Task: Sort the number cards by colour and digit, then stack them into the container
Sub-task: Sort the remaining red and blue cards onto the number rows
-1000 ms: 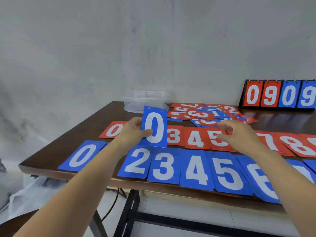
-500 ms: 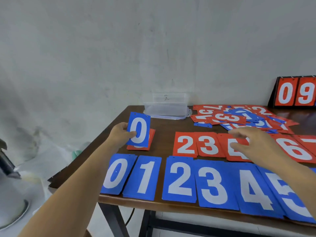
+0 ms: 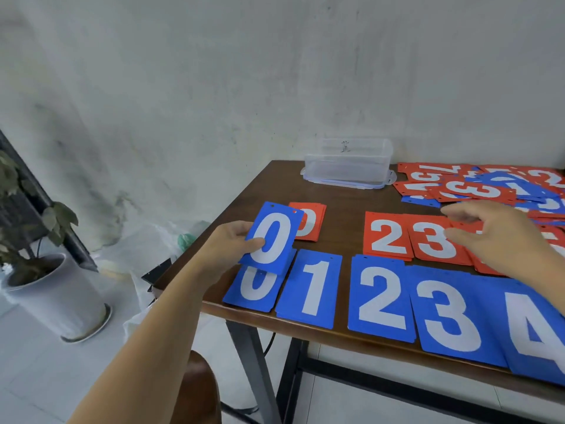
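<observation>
left hand (image 3: 227,247) pinching blue "0" card (image 3: 272,238)

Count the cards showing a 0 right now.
3: blue 0 card pinched in the left hand, blue 0 stack lying under it, red 0 stack behind. Stacks may hide more.

Two hands (image 3: 226,249) (image 3: 495,237), one container (image 3: 348,163), one plant (image 3: 30,209), many cards (image 3: 308,289).

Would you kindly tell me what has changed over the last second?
The left hand, still pinching the blue 0 card, has carried it leftward and nearer: from above the red row, past the red 0 pile, to just over the blue 0 pile. Nothing was let go. The right hand stays open above the red row; the container is unmoved.
</observation>
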A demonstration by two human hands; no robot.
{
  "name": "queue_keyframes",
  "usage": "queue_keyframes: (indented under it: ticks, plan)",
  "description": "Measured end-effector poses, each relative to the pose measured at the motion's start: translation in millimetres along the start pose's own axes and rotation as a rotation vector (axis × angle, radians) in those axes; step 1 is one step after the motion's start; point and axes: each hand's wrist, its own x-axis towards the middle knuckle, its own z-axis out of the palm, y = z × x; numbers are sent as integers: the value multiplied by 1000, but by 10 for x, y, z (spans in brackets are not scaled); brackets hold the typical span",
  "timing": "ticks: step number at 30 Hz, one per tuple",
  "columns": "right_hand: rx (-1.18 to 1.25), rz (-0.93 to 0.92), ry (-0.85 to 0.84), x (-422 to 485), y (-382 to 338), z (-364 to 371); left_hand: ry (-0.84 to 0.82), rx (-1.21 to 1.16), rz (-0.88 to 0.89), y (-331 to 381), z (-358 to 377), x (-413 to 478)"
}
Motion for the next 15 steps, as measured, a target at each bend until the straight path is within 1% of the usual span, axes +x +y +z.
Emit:
queue_keyframes:
  ticks: [6, 8, 13, 15]
  plan:
    - [26, -59, -8, 20, -141, 190, 46, 40, 10, -244, -41, -316]
    - [18, -75, -9, 6, -168, 228, 74, 86, 22, -295, -28, -347]
    - [-7, -91, -4, -32, -179, 257, 194, 414, 104, -398, 37, -346]
    - [-18, -94, -2, -63, -173, 251, 225, 513, 91, -424, 59, -340]
